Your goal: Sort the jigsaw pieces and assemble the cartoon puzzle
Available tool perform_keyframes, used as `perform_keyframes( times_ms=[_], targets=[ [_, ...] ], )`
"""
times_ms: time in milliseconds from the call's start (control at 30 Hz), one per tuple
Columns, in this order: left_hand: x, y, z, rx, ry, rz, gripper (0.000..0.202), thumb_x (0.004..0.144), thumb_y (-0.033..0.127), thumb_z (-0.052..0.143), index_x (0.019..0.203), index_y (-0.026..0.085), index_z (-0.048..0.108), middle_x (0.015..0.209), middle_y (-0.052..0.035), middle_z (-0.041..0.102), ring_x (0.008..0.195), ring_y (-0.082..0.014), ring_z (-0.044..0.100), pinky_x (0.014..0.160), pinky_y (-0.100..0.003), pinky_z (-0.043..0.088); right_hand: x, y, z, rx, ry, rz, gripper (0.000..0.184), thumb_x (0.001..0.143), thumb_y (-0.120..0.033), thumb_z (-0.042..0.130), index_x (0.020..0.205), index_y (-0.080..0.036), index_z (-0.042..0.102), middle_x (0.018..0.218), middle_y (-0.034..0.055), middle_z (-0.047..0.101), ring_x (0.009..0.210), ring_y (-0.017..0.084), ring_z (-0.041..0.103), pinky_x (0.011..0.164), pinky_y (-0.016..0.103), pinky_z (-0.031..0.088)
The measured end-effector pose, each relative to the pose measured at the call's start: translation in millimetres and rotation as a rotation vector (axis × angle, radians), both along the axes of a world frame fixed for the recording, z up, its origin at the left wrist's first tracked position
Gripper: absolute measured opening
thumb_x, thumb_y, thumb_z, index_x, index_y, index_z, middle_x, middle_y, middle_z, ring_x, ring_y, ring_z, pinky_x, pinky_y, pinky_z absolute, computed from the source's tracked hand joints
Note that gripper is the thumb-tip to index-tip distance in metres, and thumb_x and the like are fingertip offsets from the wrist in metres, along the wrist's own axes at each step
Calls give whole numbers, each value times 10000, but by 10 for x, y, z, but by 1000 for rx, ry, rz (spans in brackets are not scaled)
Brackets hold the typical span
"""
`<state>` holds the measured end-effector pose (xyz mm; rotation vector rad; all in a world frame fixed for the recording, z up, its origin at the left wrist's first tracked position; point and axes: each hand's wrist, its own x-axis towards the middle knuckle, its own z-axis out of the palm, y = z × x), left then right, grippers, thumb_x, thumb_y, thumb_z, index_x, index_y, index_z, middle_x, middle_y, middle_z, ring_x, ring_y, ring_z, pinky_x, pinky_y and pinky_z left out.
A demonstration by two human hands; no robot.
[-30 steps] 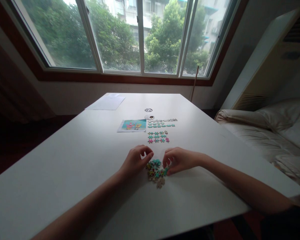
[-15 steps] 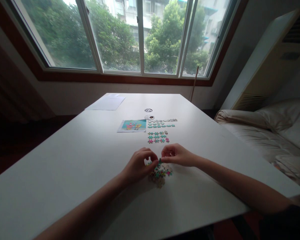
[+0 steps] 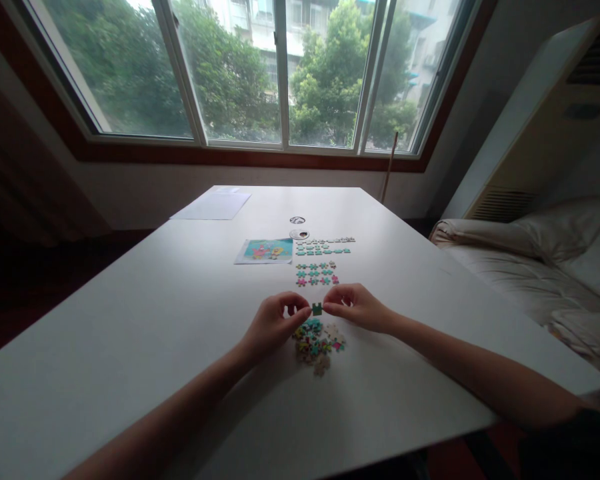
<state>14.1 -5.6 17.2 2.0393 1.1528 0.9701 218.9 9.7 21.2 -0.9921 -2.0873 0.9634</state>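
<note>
Hands hold a green puzzle piece between them — loose pile nearby

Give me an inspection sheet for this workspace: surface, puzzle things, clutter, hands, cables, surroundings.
Surface: white table.
Puzzle things: green piece; loose pile nearer the person; rows of pieces beyond, picture sheet left of them.
Clutter: paper at the far left corner; two round items, details unclear.
Hands: left hand and right hand, fingertips at opposite sides of the green piece.
Cables: nothing seen.
Surroundings: window ahead, pale sofa right.
</note>
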Motion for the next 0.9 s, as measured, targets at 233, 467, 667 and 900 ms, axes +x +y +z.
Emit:
perform_keyframes(
  times_ms=[233,467,667,900],
  targets=[
    [-8,18,-13,-1,9,17,188,780,299,537,727,153,642,632,0,596,568,-111,470,541,-217,363,122,191,-19,26,87,-188,311,778,-430,559,770,-125,620,689,21,598,606,101,474,555,227,358],
    [-20,42,-60,-4,21,53,198,772,306,524,704,157,634,615,5,574,568,-115,472,531,-216,364,242,364,-59,57,53,-293,326,777,-436,539,771,-122,629,673,32,620,596,109,495,549,230,367],
    [-24,58,-50,-6,37,78,187,761,296,523,694,159,632,599,12,566,561,-113,470,538,-218,362,398,873,51,142,-261,-379,272,769,-378,538,776,-136,662,725,25,642,619,106,493,588,225,361],
    [-27,65,-12,9,46,96,191,760,294,513,687,164,632,609,6,579,577,-121,482,544,-221,367,519,1667,36,-29,-400,-577,284,735,-339,573,834,-104,698,756,58,658,669,123,539,572,209,363]
  ],
)
